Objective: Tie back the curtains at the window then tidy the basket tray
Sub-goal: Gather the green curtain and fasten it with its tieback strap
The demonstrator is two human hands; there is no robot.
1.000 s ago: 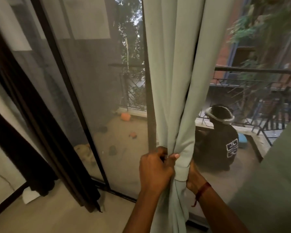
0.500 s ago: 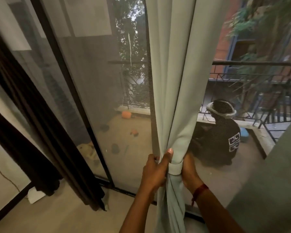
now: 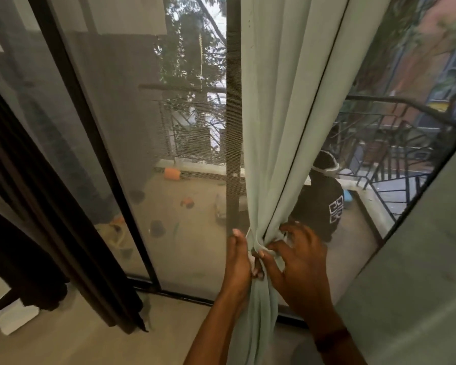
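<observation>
The pale curtain (image 3: 287,114) hangs just right of the dark window post (image 3: 233,101), bunched to a narrow neck low down; the left hand (image 3: 238,262) grips that neck from the post side, and the right hand (image 3: 299,264), on the side away from the post, pinches the thin tie (image 3: 268,250). The left should probably squeeze the folds tight (a slack bundle lets a tie slide) while the right draws it snug before knotting; the basket tray is out of view.
</observation>
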